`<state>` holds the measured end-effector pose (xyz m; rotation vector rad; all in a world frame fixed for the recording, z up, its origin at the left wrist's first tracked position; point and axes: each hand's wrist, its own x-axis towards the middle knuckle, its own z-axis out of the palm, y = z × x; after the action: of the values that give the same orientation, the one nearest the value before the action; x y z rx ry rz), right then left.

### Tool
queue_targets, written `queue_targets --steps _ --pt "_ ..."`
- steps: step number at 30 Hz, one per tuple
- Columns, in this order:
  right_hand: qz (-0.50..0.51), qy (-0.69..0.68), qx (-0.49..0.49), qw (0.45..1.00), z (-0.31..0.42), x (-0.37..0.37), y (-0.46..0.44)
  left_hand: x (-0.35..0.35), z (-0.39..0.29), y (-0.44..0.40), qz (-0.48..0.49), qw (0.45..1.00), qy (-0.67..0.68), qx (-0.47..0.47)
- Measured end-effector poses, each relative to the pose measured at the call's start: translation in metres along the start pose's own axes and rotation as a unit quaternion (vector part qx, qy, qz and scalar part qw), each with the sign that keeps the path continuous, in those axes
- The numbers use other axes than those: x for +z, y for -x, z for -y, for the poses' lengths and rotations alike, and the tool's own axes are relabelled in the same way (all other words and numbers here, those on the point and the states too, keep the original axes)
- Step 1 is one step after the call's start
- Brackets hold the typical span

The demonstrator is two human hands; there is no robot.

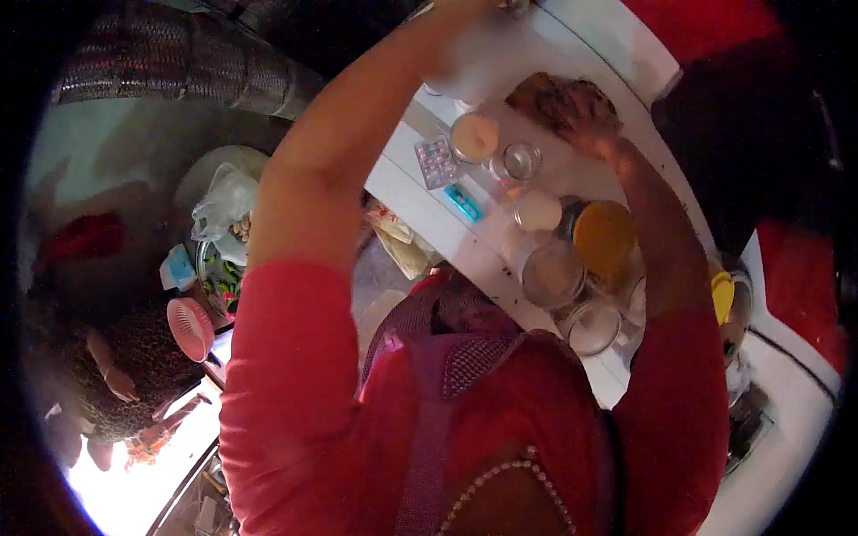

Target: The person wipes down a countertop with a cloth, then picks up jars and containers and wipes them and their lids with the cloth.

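Observation:
My right hand (588,116) presses down on a crumpled brown cloth (534,100) on the white surface, its fingers bent over the cloth. My left hand (487,13) reaches to the top edge of the view. It is blurred and partly cut off, so its fingers do not show clearly. Below the hands stand a jar with a peach-coloured lid (475,137), a small glass jar (521,162) and a pale-lidded jar (538,211). A pill blister pack (435,163) and a small turquoise packet (463,204) lie by the edge.
Closer to my body stand an orange-lidded jar (604,236) and more glass jars (552,274). Dark crumbs dot the white surface. Down at the left are a pink basket (190,330), a plastic bag (223,201) and another person's hand (121,386).

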<state>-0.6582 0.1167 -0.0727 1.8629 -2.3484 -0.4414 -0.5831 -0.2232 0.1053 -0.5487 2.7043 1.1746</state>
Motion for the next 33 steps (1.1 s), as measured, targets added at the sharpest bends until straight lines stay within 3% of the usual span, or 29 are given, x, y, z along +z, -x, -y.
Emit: queue_targets --steps 1,2,3,5,7,10,12,15,17,20,22,28,29,31,33 --pt "-0.014 -0.010 0.016 1.000 0.000 -0.008 0.002 0.009 0.000 0.012 0.001 0.998 0.039 0.051" --pt "0.046 -0.031 0.031 0.998 0.002 -0.022 0.007 0.019 0.003 0.022 0.007 0.992 0.077 0.102" --pt "0.105 -0.052 0.043 0.992 0.002 -0.038 0.011 0.064 0.016 0.025 -0.115 0.976 0.064 0.173" --pt "0.175 -0.088 0.052 0.979 0.002 -0.056 0.027 0.088 0.012 0.058 -0.144 0.957 0.013 0.253" --pt "0.197 -0.114 0.044 0.973 -0.008 -0.063 0.052 0.076 -0.011 0.126 0.039 0.959 -0.067 0.271" --pt "0.192 -0.138 -0.053 0.970 -0.023 -0.076 0.087 0.097 -0.024 0.167 -0.008 0.941 -0.108 0.320" --pt "0.264 -0.354 0.071 0.894 -0.013 -0.128 0.098 0.105 -0.031 0.179 -0.014 0.934 -0.082 0.347" --pt "0.290 -0.433 0.274 0.808 -0.015 -0.147 0.104 0.111 -0.047 0.195 -0.028 0.917 -0.063 0.392" --pt "0.227 -0.430 0.310 0.817 -0.010 -0.170 0.113 0.111 -0.062 0.206 -0.029 0.912 -0.060 0.406" --pt "0.054 -0.356 0.176 0.916 0.002 -0.211 0.144 0.108 -0.086 0.223 -0.022 0.913 -0.042 0.406" --pt "-0.044 -0.177 0.037 0.983 0.007 -0.219 0.166 0.111 -0.097 0.231 -0.023 0.909 -0.011 0.415" --pt "-0.038 -0.195 0.217 0.956 0.048 -0.307 0.258 0.129 -0.109 0.255 -0.030 0.878 -0.029 0.477" --pt "-0.109 -0.335 0.275 0.895 0.047 -0.311 0.277 0.129 -0.112 0.262 -0.035 0.877 -0.025 0.479" --pt "-0.250 -0.573 0.365 0.690 0.049 -0.319 0.322 0.137 -0.127 0.279 -0.043 0.871 -0.017 0.488" --pt "-0.320 -0.661 0.383 0.560 0.066 -0.337 0.339 0.144 -0.147 0.303 -0.064 0.858 -0.017 0.510"
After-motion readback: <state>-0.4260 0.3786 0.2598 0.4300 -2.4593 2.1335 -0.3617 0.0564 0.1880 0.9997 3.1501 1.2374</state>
